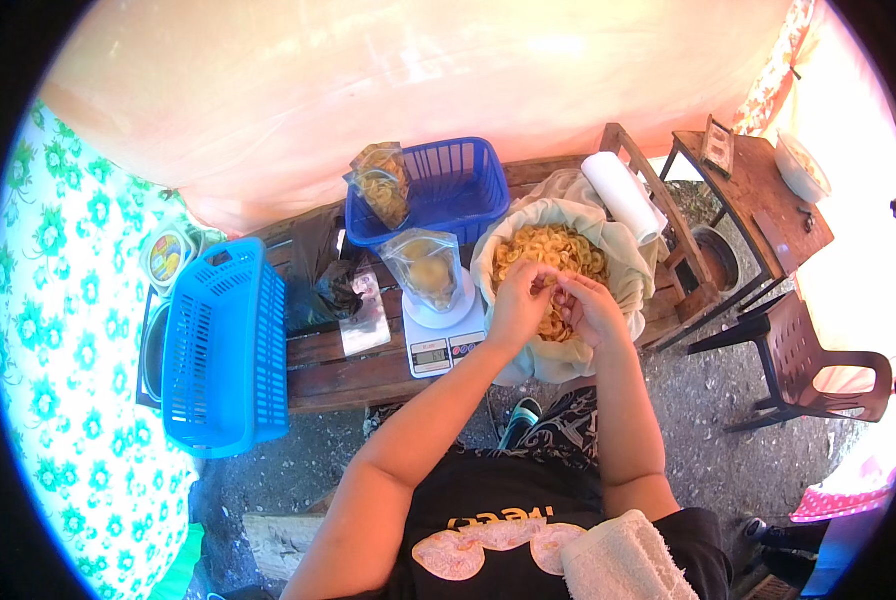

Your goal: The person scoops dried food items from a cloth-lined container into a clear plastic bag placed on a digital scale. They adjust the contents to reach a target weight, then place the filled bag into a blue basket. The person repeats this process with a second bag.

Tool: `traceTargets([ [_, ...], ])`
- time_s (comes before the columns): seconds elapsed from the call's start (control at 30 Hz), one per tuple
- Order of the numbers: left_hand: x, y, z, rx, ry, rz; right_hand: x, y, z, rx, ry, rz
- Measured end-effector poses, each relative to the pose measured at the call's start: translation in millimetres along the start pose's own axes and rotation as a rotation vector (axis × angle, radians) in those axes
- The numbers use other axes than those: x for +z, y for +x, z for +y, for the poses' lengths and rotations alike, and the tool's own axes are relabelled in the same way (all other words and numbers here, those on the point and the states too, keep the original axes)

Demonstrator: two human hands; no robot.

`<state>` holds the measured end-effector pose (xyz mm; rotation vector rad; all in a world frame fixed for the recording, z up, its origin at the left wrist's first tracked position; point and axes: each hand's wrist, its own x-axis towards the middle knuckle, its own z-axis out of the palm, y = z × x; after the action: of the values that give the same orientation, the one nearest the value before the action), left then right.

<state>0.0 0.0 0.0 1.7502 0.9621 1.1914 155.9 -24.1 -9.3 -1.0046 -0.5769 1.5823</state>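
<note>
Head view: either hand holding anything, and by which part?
Both the left hand and right hand pinch pale yellow round chips over the cloth-lined sack; exact hold point cannot be told.

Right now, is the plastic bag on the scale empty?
No, the plastic bag standing on the white scale already holds a heap of yellow chips in its lower part.

Fingers [553, 285] buried in chips [553, 250]; scale [443, 335] display unreadable.

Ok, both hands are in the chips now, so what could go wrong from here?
The open clear bag stands unsupported on the small kitchen scale; a nudge from the left hand could tip it. The scale sits near the wooden bench edge and might slide off. Chips gathered by the right hand could drop outside the cloth-lined basin.
</note>
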Motion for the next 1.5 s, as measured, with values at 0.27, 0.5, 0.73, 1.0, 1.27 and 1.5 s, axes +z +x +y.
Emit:
traceTargets([
  [0.27, 5, -10, -12, 0.111, -0.104, 0.019, 14, -3, 4, -0.045, -0.006, 0.079],
  [0.5, 11, -9, -17, 0.049, -0.161, 0.062, 19, 1, 0, -0.099, -0.280, 0.204],
  [0.73, 13, -2, -32, -0.209, -0.198, 0.058, 12, -2, -7, -0.177, -0.531, 0.206],
  [1.0, 3, -1, -33, -0.235, -0.204, 0.056, -19, 13, -3, -0.213, -0.520, 0.227],
  [1.27, -26, 5, -11, -0.110, -0.036, 0.023, -29, 4, -9, -0.238, -1.248, 0.292],
  [1.5, -31, 2, -14, -0.530, -0.426, -0.020, -28, 6, 5, -0.286, -1.227, 0.258],
])
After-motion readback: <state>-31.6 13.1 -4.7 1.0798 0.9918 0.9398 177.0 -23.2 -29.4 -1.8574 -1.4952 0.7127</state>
